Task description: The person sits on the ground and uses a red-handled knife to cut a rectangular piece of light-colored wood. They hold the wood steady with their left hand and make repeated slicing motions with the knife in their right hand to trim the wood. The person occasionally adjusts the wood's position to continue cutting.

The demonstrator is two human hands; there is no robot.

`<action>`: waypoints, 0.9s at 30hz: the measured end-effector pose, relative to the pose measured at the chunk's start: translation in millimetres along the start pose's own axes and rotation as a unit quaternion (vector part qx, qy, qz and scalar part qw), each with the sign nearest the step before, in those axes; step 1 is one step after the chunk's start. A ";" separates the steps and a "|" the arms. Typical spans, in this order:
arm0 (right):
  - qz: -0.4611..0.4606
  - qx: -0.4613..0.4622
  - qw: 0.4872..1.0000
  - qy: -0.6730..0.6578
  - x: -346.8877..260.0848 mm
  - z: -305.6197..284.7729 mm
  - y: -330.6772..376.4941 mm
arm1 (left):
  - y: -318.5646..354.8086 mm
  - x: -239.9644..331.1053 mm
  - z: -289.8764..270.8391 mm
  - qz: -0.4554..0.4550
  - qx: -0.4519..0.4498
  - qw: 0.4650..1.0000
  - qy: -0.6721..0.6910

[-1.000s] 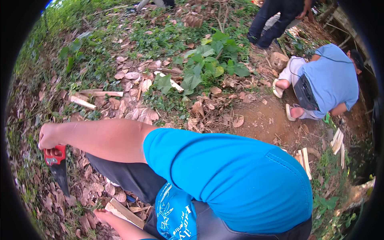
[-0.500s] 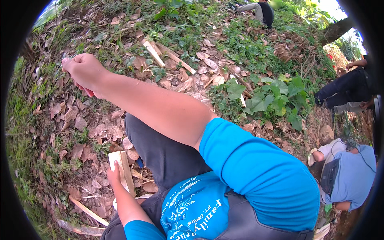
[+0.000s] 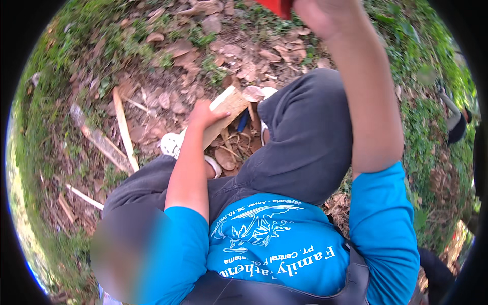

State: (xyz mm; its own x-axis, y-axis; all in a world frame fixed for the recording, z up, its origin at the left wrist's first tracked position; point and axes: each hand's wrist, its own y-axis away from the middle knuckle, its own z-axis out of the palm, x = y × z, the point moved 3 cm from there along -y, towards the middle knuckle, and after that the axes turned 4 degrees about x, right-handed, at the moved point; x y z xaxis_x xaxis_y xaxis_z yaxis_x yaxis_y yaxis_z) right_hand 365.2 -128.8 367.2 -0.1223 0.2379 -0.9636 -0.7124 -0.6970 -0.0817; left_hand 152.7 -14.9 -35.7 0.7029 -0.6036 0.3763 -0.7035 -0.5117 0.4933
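Note:
My left hand [image 3: 202, 116] is closed around the side of a split piece of pale wood [image 3: 231, 103], which leans at a slant between my feet. My right hand [image 3: 325, 18] is raised at the top edge, up and to the right of the wood and apart from it. Next to its fingers is a red thing [image 3: 278, 7], mostly cut off by the picture's edge, so its kind is hidden. The fingers of that hand are partly out of view. A small blue thing [image 3: 243, 121] lies beside the wood, near my shoe.
Long split wood strips [image 3: 123, 124] and a bark-covered piece [image 3: 99, 136] lie to the left. A white clog [image 3: 171, 144] is on my left foot, close to the wood. Dry leaves [image 3: 188, 58] and weeds cover the ground. Another person [image 3: 457, 127] is at the far right.
The view has turned toward the wood. My right arm, stretched out to the left before, is now raised on the right. My left hand remains on the wood.

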 end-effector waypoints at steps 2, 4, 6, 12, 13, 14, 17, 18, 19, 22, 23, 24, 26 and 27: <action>-0.007 -0.068 0.997 -0.041 16.4 17.3 0.3 | 16.1 -24.7 -11.2 -0.041 0.001 0.998 0.052; -0.032 -0.055 0.998 0.002 8.7 13.4 3.5 | 4.7 -11.2 -28.9 -0.018 0.008 0.997 0.079; -0.044 -0.060 0.997 0.010 14.3 17.0 4.2 | -0.4 -28.9 -50.6 -0.028 0.042 0.995 0.084; -0.028 -0.075 0.997 0.011 16.8 9.2 2.2 | -34.3 -59.3 -130.6 -0.078 0.101 0.991 -0.037; -0.015 -0.073 0.997 0.027 18.4 7.9 2.0 | -34.2 -65.4 -134.7 -0.075 0.112 0.989 -0.057; 0.014 -0.085 0.995 0.039 17.8 1.2 -3.1 | -39.0 -70.3 -136.3 -0.062 0.127 0.987 -0.072; 0.055 -0.097 0.987 0.117 25.0 0.1 -9.5 | -39.5 -118.7 -103.5 -0.075 0.081 0.986 -0.122; 0.039 -0.088 0.985 0.146 27.9 3.9 -8.6 | -38.0 -129.4 -84.4 -0.045 0.090 0.991 -0.090; -0.013 -0.104 0.984 0.145 39.5 12.9 -10.3 | -33.2 -162.7 -66.8 -0.063 0.121 0.989 -0.053; 0.068 -0.172 0.962 0.200 59.1 14.7 -7.7 | -31.0 -137.3 -64.9 -0.060 0.141 0.986 -0.068; 0.087 -0.193 0.955 0.209 60.4 22.1 -1.4 | -29.3 -137.4 -64.6 -0.053 0.152 0.984 -0.072; 0.094 -0.204 0.954 0.200 57.9 30.7 3.7 | -28.5 -133.1 -62.1 -0.039 0.157 0.984 -0.075; 0.073 -0.207 0.961 0.169 60.3 46.6 7.5 | -24.9 -123.9 -62.3 -0.032 0.154 0.986 -0.058; 0.044 -0.202 0.968 0.145 66.1 55.0 6.2 | -21.3 -119.3 -63.6 -0.031 0.151 0.987 -0.052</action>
State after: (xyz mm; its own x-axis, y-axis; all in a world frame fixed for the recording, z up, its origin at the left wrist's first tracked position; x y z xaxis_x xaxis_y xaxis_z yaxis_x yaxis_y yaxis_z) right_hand 314.7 -80.1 317.0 0.0709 0.0075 -0.9975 -0.3724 -0.9275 -0.0334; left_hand 90.6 106.9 -41.2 0.7425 -0.6165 0.2619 -0.6692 -0.6997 0.2503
